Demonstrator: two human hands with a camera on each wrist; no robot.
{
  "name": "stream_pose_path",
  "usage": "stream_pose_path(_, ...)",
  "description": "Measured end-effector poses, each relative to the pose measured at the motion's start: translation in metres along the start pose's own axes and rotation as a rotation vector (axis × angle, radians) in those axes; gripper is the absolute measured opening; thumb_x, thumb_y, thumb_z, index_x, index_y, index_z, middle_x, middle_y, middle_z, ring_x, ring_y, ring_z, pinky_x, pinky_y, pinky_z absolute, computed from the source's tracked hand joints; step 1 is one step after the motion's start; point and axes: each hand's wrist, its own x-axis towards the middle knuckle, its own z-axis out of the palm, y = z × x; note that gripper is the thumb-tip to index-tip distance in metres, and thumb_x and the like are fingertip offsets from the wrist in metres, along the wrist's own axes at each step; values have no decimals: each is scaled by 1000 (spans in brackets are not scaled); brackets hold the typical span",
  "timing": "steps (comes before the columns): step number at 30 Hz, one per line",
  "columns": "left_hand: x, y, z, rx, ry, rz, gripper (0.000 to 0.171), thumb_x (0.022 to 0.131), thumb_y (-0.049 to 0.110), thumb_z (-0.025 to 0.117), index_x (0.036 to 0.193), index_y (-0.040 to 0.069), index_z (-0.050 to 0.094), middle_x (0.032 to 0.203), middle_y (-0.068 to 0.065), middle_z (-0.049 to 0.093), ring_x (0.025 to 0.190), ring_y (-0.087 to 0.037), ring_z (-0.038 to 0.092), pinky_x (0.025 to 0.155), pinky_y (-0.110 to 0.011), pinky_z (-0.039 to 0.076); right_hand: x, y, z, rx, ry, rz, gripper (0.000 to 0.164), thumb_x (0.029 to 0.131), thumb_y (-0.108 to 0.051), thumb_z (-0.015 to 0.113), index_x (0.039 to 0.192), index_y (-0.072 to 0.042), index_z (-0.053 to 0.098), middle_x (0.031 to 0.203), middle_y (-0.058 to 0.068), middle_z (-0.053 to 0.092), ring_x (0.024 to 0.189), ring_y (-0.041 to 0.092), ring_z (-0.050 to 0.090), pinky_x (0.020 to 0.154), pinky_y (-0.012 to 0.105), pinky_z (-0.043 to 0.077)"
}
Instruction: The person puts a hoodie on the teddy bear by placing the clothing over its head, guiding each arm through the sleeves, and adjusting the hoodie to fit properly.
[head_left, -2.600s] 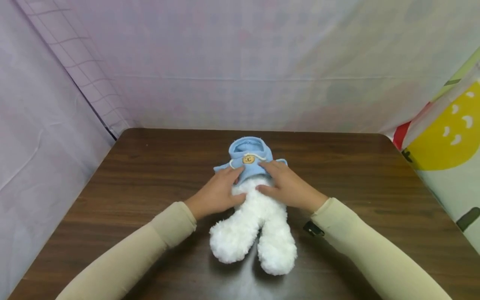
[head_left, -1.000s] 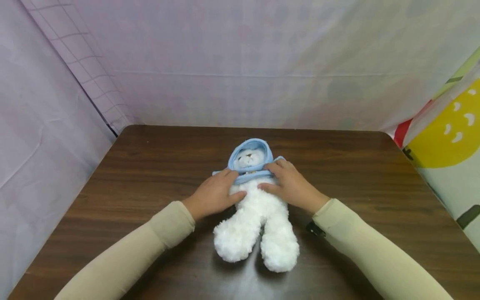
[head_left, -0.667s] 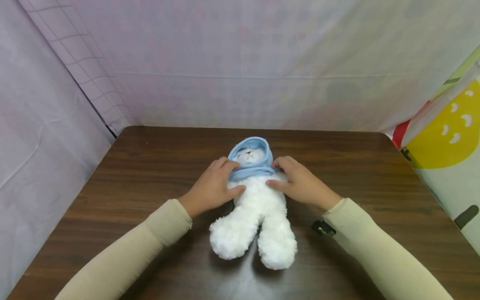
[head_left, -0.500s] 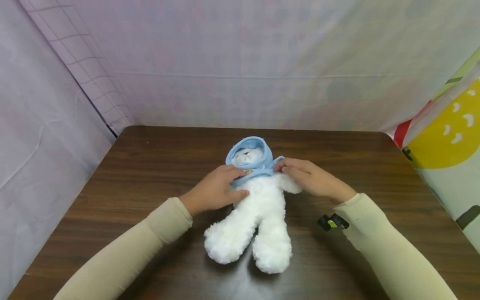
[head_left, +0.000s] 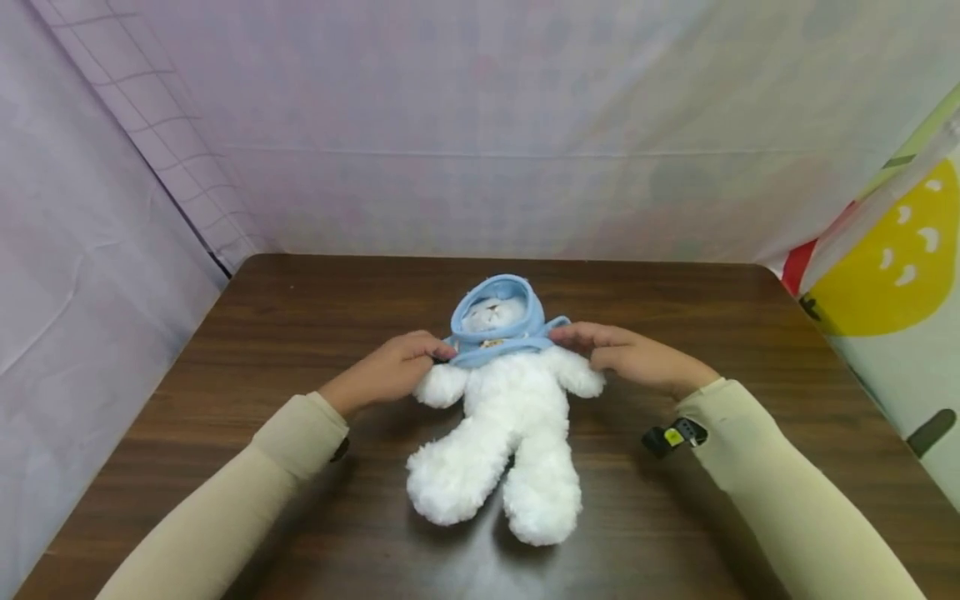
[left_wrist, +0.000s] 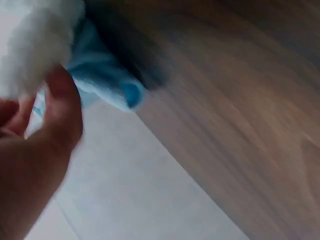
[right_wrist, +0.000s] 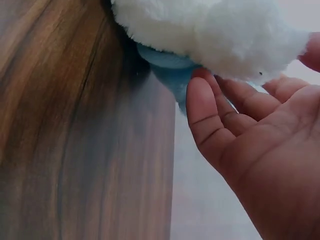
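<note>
A white plush toy point(head_left: 517, 392) lies on its back on the table, legs toward me. A small light-blue hoodie point(head_left: 502, 352) is bunched over its upper chest, the hood point(head_left: 534, 312) framing its face. My left hand point(head_left: 386, 371) pinches the hoodie's left edge just above one plush arm point(head_left: 441, 385); the left wrist view shows an empty blue sleeve point(left_wrist: 107, 82) hanging beyond the fingers. My right hand point(head_left: 637, 354) touches the hoodie's right side with extended fingertips, its thumb apart beside the other plush arm point(head_left: 581, 373). In the right wrist view, plush hides part of those fingers point(right_wrist: 202, 102).
The dark wooden table point(head_left: 300, 333) extends around the toy. Pale curtains point(head_left: 480, 167) hang behind its far edge and at the left, and a printed cloth with a yellow pattern point(head_left: 892, 267) hangs at the right.
The hood has come down around the toy's face. Both hands have moved outward from the chest to the hoodie's sides, and both plush arms now show. Most recently, my left hand shifted left.
</note>
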Motion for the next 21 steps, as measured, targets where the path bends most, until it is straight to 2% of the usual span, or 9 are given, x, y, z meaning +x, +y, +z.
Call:
stream_pose_path(2,-2,-3,-2,-22,-79,-40,43,94,5,44,134,6,60,135,-10,54,119,-25,52,92,-41,45,0,3,-3,18,-16,-9,59,91,-1,44,150,-5,39,155,14,35,136,31,34,100,35,39)
stream_pose_path(4,-3,-4,-4,-18,-140,-44,49,91,3,49,139,7,55,139,-10,50,117,-25,53,86,-38,47,-1,5,-6,43,-26,-28,60,90,-1,44,149,-5,40,155,13,35,137,31,33,99,33,40)
stream_pose_path(8,-5,-7,-4,-43,-213,-11,56,89,4,60,144,3,48,143,-13,46,108,-22,57,79,-33,50,-2,8,-8,15,-41,-44,60,92,-3,51,150,-9,41,157,10,33,141,31,29,106,42,36)
stream_pose_path(11,-4,-9,-2,-30,-244,25,63,92,12,67,148,0,41,146,-14,43,107,-22,58,83,-34,50,-2,10,-3,-58,-56,-10,66,94,-11,63,153,-16,35,159,8,27,144,30,24,110,51,30)
stream_pose_path(13,-3,-10,2,16,-246,61,69,93,18,70,150,-2,36,148,-17,41,116,-26,56,94,-37,48,-1,10,2,-110,-57,17,74,93,-18,69,155,-19,29,160,8,22,145,30,21,110,54,27)
stream_pose_path(16,1,-11,9,89,-220,84,78,91,28,73,151,-3,33,150,-19,41,131,-30,47,107,-42,38,1,8,9,-178,-40,19,83,91,-23,72,158,-17,22,161,11,20,145,32,20,110,56,27)
stream_pose_path(19,6,-10,18,120,-176,67,84,88,34,76,151,0,33,150,-18,42,137,-29,40,111,-44,33,2,7,14,-262,-22,12,89,90,-28,74,158,-13,18,160,14,19,146,33,20,111,56,25)
stream_pose_path(21,8,-10,23,122,-145,41,86,86,37,78,151,3,35,149,-15,43,137,-26,40,111,-42,33,3,9,17,-296,-8,-9,87,89,-29,75,156,-11,22,158,15,26,143,32,26,111,54,28)
